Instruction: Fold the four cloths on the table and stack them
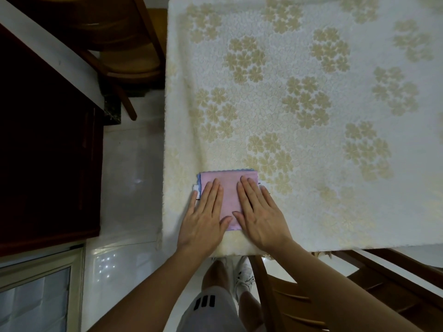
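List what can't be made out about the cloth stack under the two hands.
- How many cloths lie under the pink cloth: head view, top layer hides them; only a blue edge and white tags peek out.
- The stack's near corners: covered by the left hand and right hand, both pressing flat.
- Print on the white tag: too small.
- The tablecloth's far and right parts: cut off by the frame.

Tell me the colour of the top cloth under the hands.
Pink top cloth, with a blue edge peeking from beneath; seen in the head view.
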Available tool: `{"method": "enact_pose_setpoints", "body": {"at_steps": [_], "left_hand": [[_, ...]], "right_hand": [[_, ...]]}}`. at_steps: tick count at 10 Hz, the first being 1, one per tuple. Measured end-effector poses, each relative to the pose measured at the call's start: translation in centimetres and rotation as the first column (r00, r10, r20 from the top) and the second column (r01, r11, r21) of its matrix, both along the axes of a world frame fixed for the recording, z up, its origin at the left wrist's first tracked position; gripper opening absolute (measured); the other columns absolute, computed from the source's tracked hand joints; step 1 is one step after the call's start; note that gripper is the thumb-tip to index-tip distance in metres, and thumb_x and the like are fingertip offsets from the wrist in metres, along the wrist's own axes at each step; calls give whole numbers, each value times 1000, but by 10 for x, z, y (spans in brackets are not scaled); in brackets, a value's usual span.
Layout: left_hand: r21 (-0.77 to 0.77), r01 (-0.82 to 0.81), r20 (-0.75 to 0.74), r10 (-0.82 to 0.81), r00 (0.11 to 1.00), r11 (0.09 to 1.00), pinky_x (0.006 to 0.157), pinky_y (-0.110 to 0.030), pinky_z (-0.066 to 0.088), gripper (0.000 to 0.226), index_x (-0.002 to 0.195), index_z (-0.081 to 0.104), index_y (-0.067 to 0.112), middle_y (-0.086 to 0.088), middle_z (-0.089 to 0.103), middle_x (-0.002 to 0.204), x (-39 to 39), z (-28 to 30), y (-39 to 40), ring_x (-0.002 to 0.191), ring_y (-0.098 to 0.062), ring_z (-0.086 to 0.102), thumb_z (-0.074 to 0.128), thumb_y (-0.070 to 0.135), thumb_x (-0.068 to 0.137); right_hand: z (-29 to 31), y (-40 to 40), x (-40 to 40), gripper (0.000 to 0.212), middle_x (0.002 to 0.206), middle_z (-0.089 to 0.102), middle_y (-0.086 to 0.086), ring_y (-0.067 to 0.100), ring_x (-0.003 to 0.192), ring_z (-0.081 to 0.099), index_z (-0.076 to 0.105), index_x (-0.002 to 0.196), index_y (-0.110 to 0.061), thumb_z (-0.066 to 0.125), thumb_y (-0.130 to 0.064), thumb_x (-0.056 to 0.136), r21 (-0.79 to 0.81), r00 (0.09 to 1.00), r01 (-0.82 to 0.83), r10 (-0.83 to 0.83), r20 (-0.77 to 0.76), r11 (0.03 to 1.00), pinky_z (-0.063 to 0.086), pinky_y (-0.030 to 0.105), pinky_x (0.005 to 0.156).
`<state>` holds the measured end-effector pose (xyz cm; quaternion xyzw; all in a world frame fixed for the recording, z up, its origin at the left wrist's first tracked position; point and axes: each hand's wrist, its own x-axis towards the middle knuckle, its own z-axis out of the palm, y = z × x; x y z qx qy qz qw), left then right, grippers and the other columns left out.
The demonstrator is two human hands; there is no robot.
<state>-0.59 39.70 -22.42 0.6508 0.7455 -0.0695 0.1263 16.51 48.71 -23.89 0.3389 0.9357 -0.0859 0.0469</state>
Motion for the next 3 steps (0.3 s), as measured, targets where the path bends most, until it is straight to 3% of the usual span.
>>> {"method": "enact_pose_setpoints", "body": {"at_steps": [2,3], "left_hand": [[37,7,11,-7,1000,999,119,-50,15,77,155,14,5,-13,14,163,0,7,2,151,-26,13,17,60,100],[104,11,-5,-11,1000,995,118,-49,15,75,153,21,4,-15,18,161,-1,30,13,150,-28,17,22,57,100]], "right_hand": [[7,0,-4,69,164,15,16,28,152,14,18,156,-4,16,-51,106,-10,1000,9,-9,18,1000,21,47,122],[28,10,-5,70,163,15,15,30,152,15,19,157,-6,19,-53,105,1,999,39,-39,-14,999,11,47,120]]}}
